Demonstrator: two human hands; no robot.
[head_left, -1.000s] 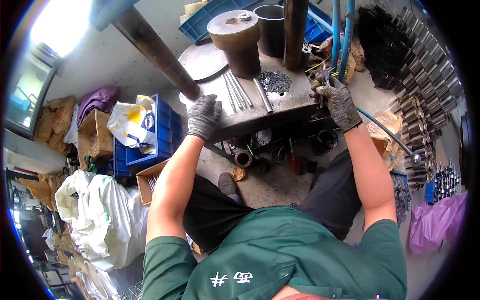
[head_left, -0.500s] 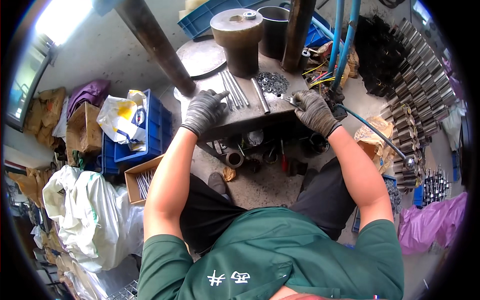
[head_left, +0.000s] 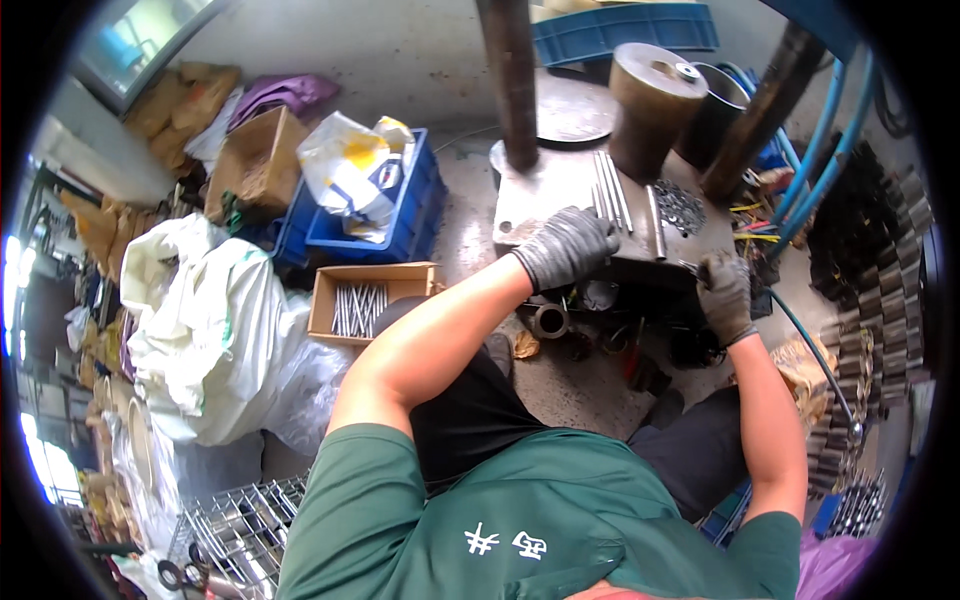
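Note:
My left hand (head_left: 567,248), in a grey knit glove, is closed at the table's front edge, just below several thin metal rods (head_left: 612,195). Whatever its curled fingers hold is hidden. My right hand (head_left: 727,293), gloved too, is closed at the front right edge of the metal table (head_left: 520,205). A small metal piece (head_left: 688,266) shows at its fingertips, too small to name. Between the hands lies a thicker metal rod (head_left: 657,225), beside a pile of small dark metal parts (head_left: 680,208).
A heavy steel cylinder (head_left: 650,110) with a ring on top stands behind the rods, between two dark posts (head_left: 512,90). To my left are an open carton of metal pins (head_left: 358,310), a blue crate (head_left: 425,195) and white sacks (head_left: 190,330). Blue hoses (head_left: 815,165) hang at right.
The view has swung left, so the table appears farther right. My left hand has come from beside the rods to the front edge, its fingers more curled. My right hand stays near the right edge.

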